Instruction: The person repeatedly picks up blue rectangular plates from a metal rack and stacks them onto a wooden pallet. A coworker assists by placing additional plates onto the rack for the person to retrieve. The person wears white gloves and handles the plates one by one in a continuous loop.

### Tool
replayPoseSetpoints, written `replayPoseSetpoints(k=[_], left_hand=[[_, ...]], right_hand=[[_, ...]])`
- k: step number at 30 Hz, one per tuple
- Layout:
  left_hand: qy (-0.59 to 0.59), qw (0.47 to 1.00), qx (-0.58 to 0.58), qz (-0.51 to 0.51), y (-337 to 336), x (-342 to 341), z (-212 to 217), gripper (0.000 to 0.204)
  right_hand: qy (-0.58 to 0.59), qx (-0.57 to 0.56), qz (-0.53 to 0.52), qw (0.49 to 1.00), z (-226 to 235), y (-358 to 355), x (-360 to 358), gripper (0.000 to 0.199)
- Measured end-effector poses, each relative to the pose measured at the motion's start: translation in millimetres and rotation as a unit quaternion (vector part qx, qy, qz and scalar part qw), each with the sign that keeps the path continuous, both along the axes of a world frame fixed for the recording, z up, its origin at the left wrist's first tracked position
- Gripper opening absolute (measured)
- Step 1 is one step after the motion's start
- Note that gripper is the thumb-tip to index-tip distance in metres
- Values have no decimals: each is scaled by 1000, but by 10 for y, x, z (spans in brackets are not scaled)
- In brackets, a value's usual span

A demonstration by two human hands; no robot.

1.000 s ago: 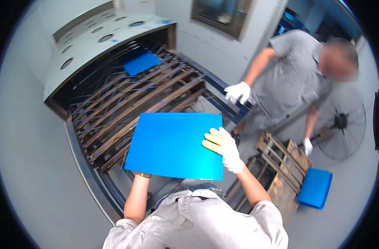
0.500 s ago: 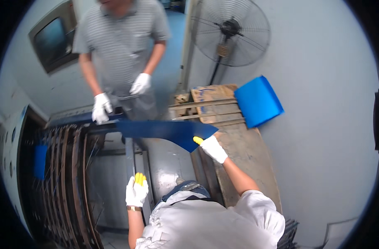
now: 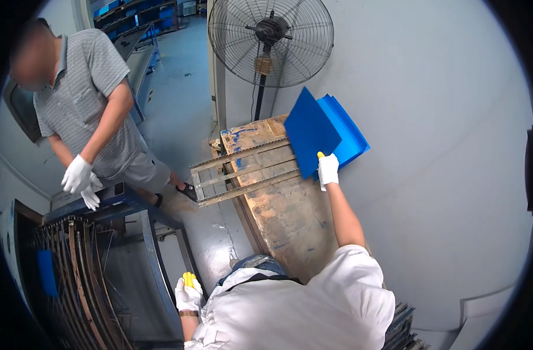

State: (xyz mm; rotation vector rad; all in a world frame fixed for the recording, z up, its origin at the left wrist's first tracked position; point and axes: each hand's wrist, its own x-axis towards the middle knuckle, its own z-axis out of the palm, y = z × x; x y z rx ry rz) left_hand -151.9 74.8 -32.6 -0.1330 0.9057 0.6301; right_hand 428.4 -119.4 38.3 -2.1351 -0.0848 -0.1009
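My right hand [image 3: 328,170], in a white glove with yellow fingertips, is closed on the lower edge of a flat blue sheet [image 3: 311,131]. The sheet is tilted up in front of a stack of blue sheets [image 3: 349,131] on the worn wooden bench [image 3: 295,227], partly hiding that stack. Low on the left, my left hand [image 3: 189,293] wears the same kind of glove. It holds nothing visible, its fingers loosely bent and apart from the rack beside it.
A metal slatted frame [image 3: 243,169] lies across the bench and juts past its left edge. Behind it stands a large fan [image 3: 271,29]. At left, a co-worker in white gloves [image 3: 77,175] stands over a dark metal rack [image 3: 82,274] with a blue sheet [image 3: 46,273] in it.
My right hand has carried the blue sheet from near the rack rightward to the stack. The view has turned right. The co-worker's hands have come together over the rack end.
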Motion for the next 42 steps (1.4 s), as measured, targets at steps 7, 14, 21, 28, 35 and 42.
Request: replayPoseSetpoints(k=[7,14,21,28,35,42], left_hand=[[15,1000,0,-13,-184,101,-31,22],[41,999,-18,-21,-380,-167,-160,22],[55,998,-19,-17,-477,-186,-237,20],[-13,996,35,-86,-410,0,-603,16],[-12,998,44,-40,-242,-164,-724,14],[-44,988,8,148,-393,-497,-295,24]], right_hand=[[61,29,6,998,-302,-71,488,13],[188,107,1,976,-185,-237,243,6],[294,-268,181,899,-173,-370,170,31],[528,-32,362,767,-674,332,-1085,19],[399,-98,621,667,-1169,1294,-2242,14],[-197,-447,818,305,-2045,1204,-2651,12]])
